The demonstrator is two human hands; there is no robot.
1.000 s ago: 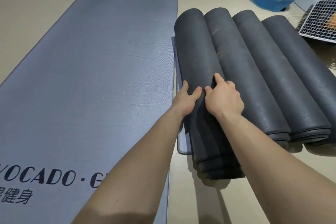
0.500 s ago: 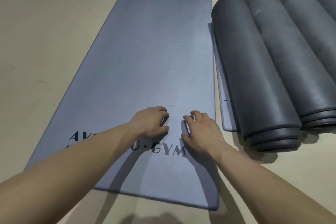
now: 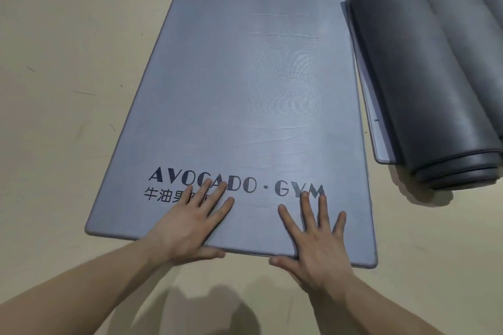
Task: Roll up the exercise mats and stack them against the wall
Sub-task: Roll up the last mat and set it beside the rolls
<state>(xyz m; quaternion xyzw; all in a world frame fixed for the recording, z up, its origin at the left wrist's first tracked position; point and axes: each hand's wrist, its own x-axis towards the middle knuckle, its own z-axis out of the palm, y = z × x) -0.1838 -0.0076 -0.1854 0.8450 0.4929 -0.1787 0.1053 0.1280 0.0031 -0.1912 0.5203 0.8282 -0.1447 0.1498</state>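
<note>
Now pressing on the near end of the flat mat [image 3: 245, 90] with both palms. Left grip [image 3: 187, 223] spread apart, fingers straight across the printed lettering [image 3: 236, 185], thumb tucked at the near edge. Right grip [image 3: 318, 242] likewise apart and flat, thumb at the same edge, clamped on nothing. Flat mat stretched full length on the floor [image 3: 54, 62], lettering up, just beside the rolled mats [image 3: 462, 35] at the right and seemingly apart from them. Nearest roll [image 3: 402, 76] resting on a thin unrolled sheet [image 3: 370, 106].

Probably about to lift the near edge and start the first turn. Risks from here, by judgement only:
- A crooked start, from one thumb lifting ahead of the other, giving a tapered roll, awkward to stack.
- A loose first turn, from thick, springy-looking foam, likely to spring open on release.
- Drift to the right while rolling, ending in a bump against the nearest roll, given the narrow gap.
- Creasing along the faint wrinkles visible mid-mat.

Against half a second ago: both grips drawn back from beside the lettering to the near edge, and fingers gone from bent to straight and spread. Against a second ago: no longer clasped on the nearest roll. View swung left and down, with only part of the rolled mats left in sight.
</note>
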